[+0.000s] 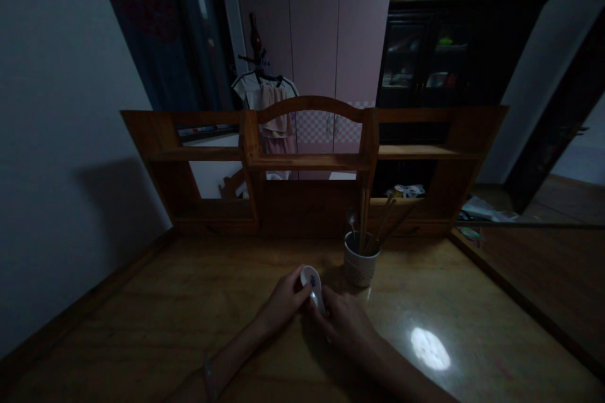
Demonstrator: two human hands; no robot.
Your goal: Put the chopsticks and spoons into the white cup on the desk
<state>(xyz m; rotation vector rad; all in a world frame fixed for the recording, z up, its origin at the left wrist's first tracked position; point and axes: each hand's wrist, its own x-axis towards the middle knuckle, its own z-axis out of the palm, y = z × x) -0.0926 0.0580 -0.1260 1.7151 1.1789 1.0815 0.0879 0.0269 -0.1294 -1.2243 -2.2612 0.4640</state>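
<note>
A white soup spoon [312, 278] with a blue mark in its bowl is held above the wooden desk [203, 302]. My left hand [286, 295] grips the edge of the bowl, thumb over the rim. Around the handle, my right hand [344, 321] is closed. Just beyond my right hand stands a white utensil holder [362, 264], upright, with several chopsticks [363, 220] and a metal spoon [351, 219] sticking out of it.
Along the desk's back edge runs a wooden shelf unit [309, 164]. A wall [70, 170] borders the left side. Behind are a pink wardrobe [314, 50], a dark cabinet [454, 56] and hanging clothes [267, 94]. Light glares off the desk at right.
</note>
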